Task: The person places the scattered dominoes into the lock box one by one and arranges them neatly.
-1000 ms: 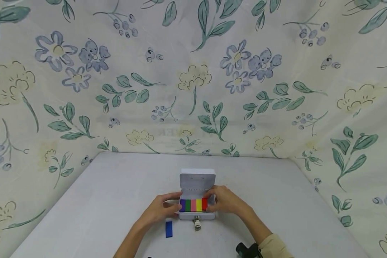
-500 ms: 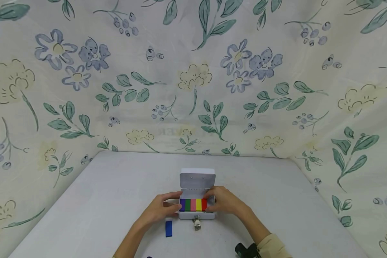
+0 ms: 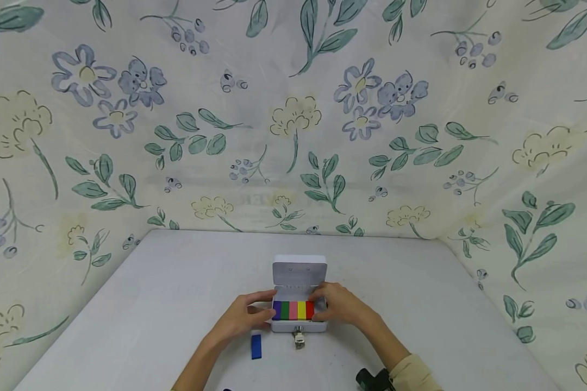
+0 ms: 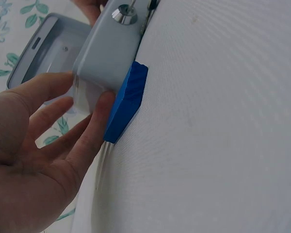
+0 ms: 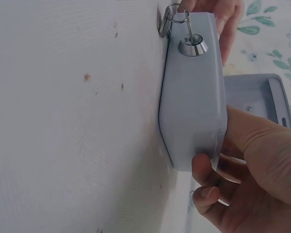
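A small light-grey cash box (image 3: 299, 327) stands with its lid (image 3: 299, 275) raised. Inside lies a row of blocks: purple (image 3: 276, 310), green (image 3: 285, 311), pink (image 3: 293, 311), yellow (image 3: 301, 311) and red (image 3: 310, 308). My left hand (image 3: 242, 316) holds the box's left end, its thumb over the rim by the purple block. My right hand (image 3: 344, 304) reaches over the right rim, and its thumb and index finger pinch the red block at its ends. In the right wrist view, other fingers (image 5: 203, 167) curl outside the box wall (image 5: 191, 102); the thumb tip is hidden.
A blue block (image 3: 256, 346) lies on the white table (image 3: 200, 271), left of the box front. A key with a ring (image 3: 299, 339) sits in the front lock. A black object (image 3: 374, 379) is at the right wrist. Flowered cloth (image 3: 293, 206) hangs behind.
Almost nothing differs. Both hands keep their places at the box, the blocks lie as before, and the view has shifted only slightly.
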`<state>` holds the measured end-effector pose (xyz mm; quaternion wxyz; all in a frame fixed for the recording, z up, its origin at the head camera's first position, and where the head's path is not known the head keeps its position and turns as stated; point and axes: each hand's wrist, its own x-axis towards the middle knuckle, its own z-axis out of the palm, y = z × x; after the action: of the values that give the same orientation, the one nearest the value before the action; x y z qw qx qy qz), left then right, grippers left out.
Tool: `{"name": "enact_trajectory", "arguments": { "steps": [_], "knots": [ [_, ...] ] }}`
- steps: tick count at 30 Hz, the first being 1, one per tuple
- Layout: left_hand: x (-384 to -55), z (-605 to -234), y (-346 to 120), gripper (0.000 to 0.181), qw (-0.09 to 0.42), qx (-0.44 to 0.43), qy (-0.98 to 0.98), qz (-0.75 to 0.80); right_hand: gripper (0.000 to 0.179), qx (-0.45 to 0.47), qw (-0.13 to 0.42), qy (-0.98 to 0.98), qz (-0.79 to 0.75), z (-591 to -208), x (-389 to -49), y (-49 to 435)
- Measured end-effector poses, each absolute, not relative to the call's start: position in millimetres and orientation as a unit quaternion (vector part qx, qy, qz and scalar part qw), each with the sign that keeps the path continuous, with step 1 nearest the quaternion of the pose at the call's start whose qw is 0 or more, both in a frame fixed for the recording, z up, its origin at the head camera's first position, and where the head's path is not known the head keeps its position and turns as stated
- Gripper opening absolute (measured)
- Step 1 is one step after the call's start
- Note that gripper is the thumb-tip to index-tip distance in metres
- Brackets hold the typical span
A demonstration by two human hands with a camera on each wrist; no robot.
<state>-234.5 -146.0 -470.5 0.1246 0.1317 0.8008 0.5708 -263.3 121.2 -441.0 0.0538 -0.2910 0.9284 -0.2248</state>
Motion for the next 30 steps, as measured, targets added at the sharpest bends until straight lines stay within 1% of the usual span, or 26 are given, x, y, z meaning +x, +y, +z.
{"name": "enact_trajectory", "arguments": {
  "steps": [13,18,23,30],
  "knots": [
    [-232,-468,-144,0.055,0.125,0.132,0.796,0.578,0.034,-0.286,0.054,0.928,-0.231,-444,-263,122],
    [-233,-469,-145,0.054,0.126,0.134,0.794,0.579,0.032,-0.281,0.041,0.923,-0.259,-443,-259,124],
    [-232,-468,-145,0.055,0.126,0.133,0.794,0.579,0.034,-0.252,0.014,0.921,-0.296,-441,-252,127],
    [-232,-467,-145,0.055,0.124,0.131,0.796,0.578,0.038,-0.197,-0.056,0.928,-0.311,-442,-244,128]
  ]
}}
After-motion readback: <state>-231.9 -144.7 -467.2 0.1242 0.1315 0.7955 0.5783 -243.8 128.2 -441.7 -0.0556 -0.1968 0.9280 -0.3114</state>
